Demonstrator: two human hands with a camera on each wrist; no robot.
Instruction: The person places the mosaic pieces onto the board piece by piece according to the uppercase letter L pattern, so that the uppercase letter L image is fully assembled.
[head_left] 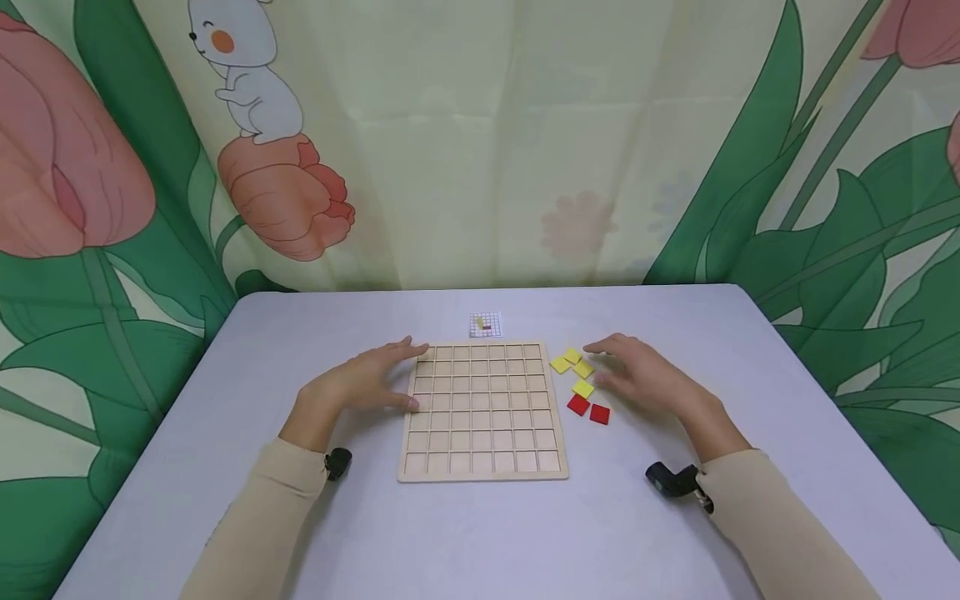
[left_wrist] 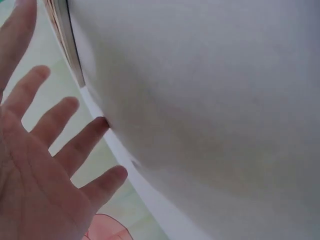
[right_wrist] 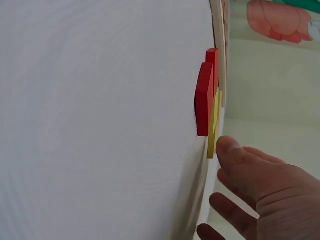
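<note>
A wooden grid board (head_left: pixel 480 414) with bare square cells lies flat on the table. At its left edge is my left hand (head_left: pixel 367 377), fingers spread and the thumb near the frame; whether it touches the wood I cannot tell. Beside the board's right edge lie several yellow square tiles (head_left: pixel 582 389) and two red square tiles (head_left: pixel 599 414). My right hand (head_left: pixel 641 372) hovers just right of the yellow tiles, fingers relaxed, holding nothing. In the right wrist view its thumb is close to a yellow tile (right_wrist: pixel 213 131), with the red tiles (right_wrist: pixel 203 100) nearer the camera.
A small printed grid card (head_left: pixel 485 324) with yellow and red marks lies behind the board. The white table (head_left: pixel 480 542) ends at a curtain (head_left: pixel 465 208) printed with flowers and a white animal. Small black cameras (head_left: pixel 671 480) are strapped at both wrists.
</note>
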